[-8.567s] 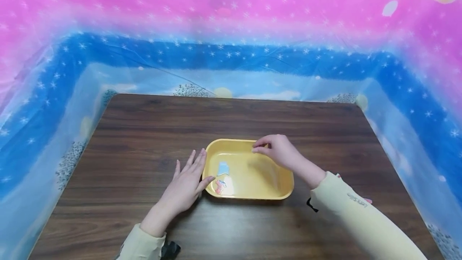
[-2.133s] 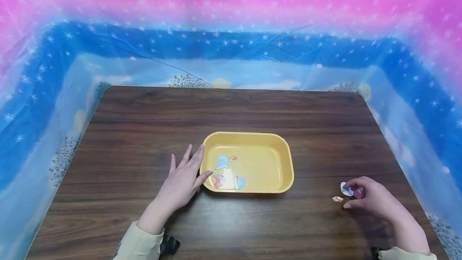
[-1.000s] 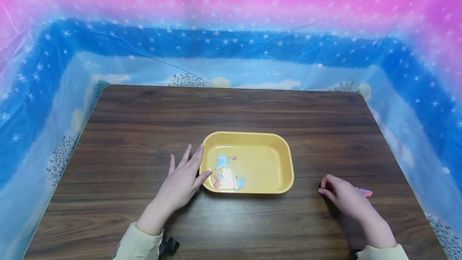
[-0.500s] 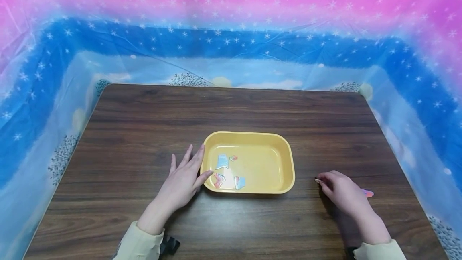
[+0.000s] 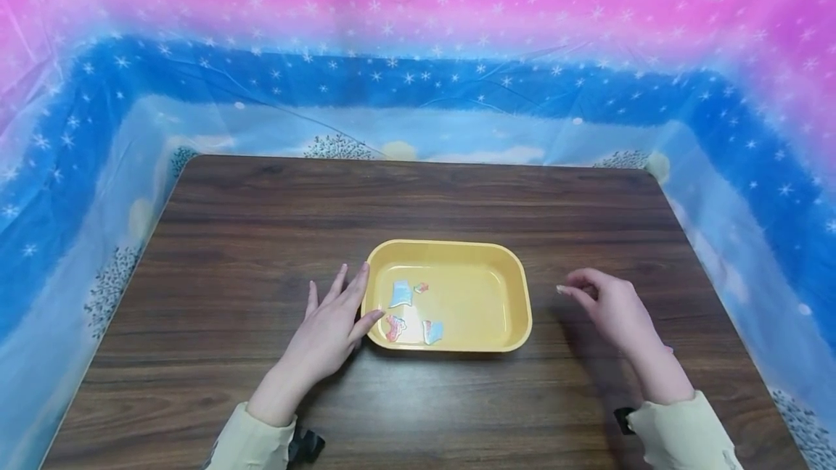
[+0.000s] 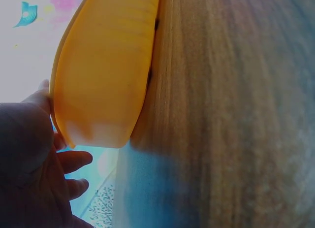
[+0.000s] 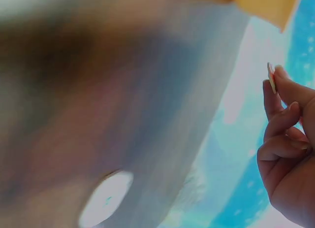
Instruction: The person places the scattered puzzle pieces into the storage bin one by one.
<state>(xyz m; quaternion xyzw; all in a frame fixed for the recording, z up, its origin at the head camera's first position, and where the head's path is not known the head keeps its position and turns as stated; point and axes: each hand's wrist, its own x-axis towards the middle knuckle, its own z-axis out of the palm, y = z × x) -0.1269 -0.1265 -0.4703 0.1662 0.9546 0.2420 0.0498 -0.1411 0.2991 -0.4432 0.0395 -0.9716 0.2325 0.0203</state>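
My left hand (image 5: 329,325) rests with straight fingers against the left rim of a yellow plastic tray (image 5: 514,296). In the left wrist view, its fingers lie along the outside of the tray wall (image 6: 101,70). Right of the tray, my right hand (image 5: 617,310) is raised and pinches a small thin flat piece (image 7: 271,78) between thumb and forefinger. Inside the tray, toward its left, lie several flat colourful pieces: a light blue one (image 5: 401,294), a tiny red and green one (image 5: 421,287), a pink one (image 5: 395,328) and a blue and pink one (image 5: 432,332).
A white oval piece (image 7: 106,198) lies blurred on the table below my right hand. Only a sliver of a pink piece (image 5: 669,349) shows beside the right wrist. Printed cloth (image 5: 418,78) hangs around the back and sides of the brown wood table (image 5: 261,209).
My right hand took up the small piece from the table at right, then rose and moved away from the body, toward the tray's side. My left hand stays on the rim.
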